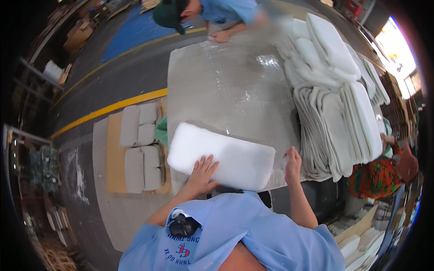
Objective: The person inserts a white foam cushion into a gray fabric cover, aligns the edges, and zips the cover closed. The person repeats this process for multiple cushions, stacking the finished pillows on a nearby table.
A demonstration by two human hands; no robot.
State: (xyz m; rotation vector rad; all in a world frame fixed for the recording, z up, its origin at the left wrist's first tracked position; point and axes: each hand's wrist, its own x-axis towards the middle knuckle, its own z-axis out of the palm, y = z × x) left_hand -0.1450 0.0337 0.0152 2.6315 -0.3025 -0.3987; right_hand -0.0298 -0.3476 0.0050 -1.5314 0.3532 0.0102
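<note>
A thick white foam pad (221, 153) lies at the near edge of a table covered in clear plastic sheet (230, 86). My left hand (202, 170) rests flat on the pad's near left side, fingers spread. My right hand (292, 161) is at the pad's right end, fingers pinched on the edge of the plastic sheet there. Both forearms come up from my light blue shirt.
A tall pile of grey and white fabric covers (334, 117) fills the table's right side. Another person in blue (217, 13) leans over the far edge. Upholstered cushions (140, 149) lie on a board on the floor to the left. A person in patterned clothes (379, 174) is at the right.
</note>
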